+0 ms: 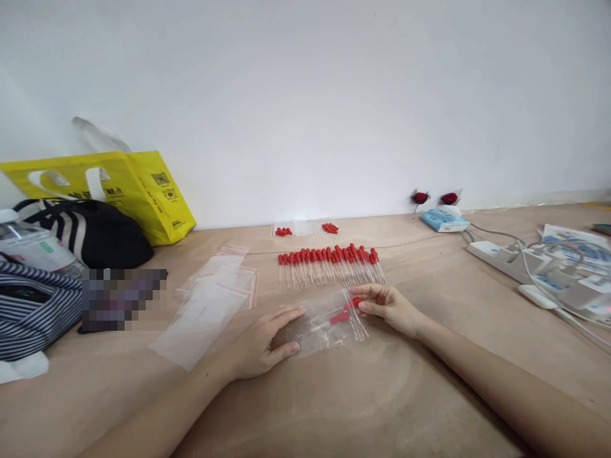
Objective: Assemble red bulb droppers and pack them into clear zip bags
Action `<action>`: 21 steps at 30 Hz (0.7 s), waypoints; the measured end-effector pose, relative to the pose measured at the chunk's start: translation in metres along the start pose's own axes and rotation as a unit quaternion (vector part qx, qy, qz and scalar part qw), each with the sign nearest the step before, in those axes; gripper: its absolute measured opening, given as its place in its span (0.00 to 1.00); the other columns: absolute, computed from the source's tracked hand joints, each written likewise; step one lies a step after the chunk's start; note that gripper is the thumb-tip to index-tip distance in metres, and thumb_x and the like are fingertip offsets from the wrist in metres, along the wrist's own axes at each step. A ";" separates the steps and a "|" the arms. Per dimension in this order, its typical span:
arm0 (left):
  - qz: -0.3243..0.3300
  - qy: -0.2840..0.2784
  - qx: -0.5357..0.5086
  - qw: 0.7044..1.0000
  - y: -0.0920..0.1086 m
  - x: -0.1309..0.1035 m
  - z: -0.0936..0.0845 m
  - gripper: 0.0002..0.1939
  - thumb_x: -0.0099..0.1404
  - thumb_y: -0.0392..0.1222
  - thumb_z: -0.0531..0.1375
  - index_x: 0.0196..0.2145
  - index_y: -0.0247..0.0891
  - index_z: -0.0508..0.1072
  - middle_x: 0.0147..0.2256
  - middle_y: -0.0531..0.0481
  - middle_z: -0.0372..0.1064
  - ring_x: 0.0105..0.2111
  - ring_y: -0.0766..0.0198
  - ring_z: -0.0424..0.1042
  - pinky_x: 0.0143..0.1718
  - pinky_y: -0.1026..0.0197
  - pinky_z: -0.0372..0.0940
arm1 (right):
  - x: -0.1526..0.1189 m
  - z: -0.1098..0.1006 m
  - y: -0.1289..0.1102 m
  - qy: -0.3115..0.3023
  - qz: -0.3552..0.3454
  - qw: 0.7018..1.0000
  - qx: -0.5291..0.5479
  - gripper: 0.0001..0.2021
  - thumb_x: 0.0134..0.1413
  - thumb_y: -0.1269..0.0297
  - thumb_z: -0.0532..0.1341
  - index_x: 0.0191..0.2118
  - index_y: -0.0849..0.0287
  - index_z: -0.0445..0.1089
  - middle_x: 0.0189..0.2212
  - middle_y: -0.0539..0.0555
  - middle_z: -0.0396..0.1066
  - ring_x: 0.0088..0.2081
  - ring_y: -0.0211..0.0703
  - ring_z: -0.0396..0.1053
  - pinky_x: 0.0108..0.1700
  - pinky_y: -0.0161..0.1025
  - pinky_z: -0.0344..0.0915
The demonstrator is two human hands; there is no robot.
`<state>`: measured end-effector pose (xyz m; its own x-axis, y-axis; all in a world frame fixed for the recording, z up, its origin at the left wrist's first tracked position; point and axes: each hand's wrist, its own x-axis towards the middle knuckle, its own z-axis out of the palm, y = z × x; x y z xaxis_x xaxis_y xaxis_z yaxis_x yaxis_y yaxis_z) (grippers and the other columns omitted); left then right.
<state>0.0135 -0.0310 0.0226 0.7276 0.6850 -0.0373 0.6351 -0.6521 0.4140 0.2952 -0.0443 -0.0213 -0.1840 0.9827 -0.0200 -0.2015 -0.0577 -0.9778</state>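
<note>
A clear zip bag (317,340) lies on the table between my hands, its opening to the right. Inside it is a dropper with a red bulb (339,317). My right hand (389,308) pinches a second dropper by its red bulb (356,302) at the bag's mouth, its thin tube reaching into the bag. My left hand (267,340) rests at the bag's left end, thumb and fingers apart, touching its edges. Just behind the bag, a row of red-topped droppers (329,256) lies side by side.
Flat clear bags (205,318) overlap to the left. Filled bags (305,228) lie near the wall. A yellow bag (167,203), black bag (105,232) and striped cloth (38,305) stand at far left. On the right are a tissue pack (443,220) and a power strip (501,261) with cables.
</note>
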 end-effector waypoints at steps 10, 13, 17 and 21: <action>0.012 0.009 -0.011 1.000 -0.005 0.000 0.002 0.25 0.61 0.49 0.52 0.55 0.44 0.56 0.55 0.49 0.56 0.54 0.57 0.56 0.54 0.52 0.53 | 0.015 0.011 0.008 0.004 -0.001 0.985 -0.175 0.15 0.39 0.53 0.63 0.25 0.61 0.67 0.17 0.48 0.67 0.17 0.31 0.61 0.18 0.30 0.57; 0.021 0.006 -0.019 1.000 -0.007 0.001 0.002 0.24 0.62 0.49 0.52 0.55 0.45 0.57 0.55 0.50 0.56 0.55 0.57 0.55 0.55 0.52 0.52 | 0.018 0.002 0.003 -0.007 -0.014 0.972 -0.236 0.15 0.43 0.52 0.59 0.26 0.62 0.70 0.20 0.50 0.70 0.21 0.34 0.64 0.23 0.32 0.59; 0.034 -0.010 -0.016 0.999 -0.008 0.001 0.002 0.21 0.63 0.48 0.51 0.53 0.45 0.60 0.57 0.51 0.53 0.56 0.58 0.53 0.55 0.52 0.51 | 0.041 -0.023 -0.019 0.145 -0.064 0.896 -0.415 0.12 0.45 0.58 0.57 0.24 0.62 0.71 0.21 0.51 0.71 0.23 0.36 0.65 0.26 0.32 0.59; 0.037 -0.017 -0.007 0.999 -0.011 0.001 0.004 0.20 0.65 0.47 0.48 0.54 0.46 0.59 0.58 0.52 0.51 0.58 0.59 0.49 0.57 0.51 0.49 | 0.082 -0.043 -0.039 0.273 -0.057 0.818 -0.504 0.12 0.46 0.58 0.56 0.29 0.59 0.72 0.27 0.54 0.72 0.30 0.42 0.68 0.32 0.35 0.60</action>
<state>0.0080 -0.0246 0.0141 0.7813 0.6232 -0.0364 0.5754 -0.6963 0.4289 0.3293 0.0463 0.0066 0.2933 0.9197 0.2612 0.7575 -0.0569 -0.6503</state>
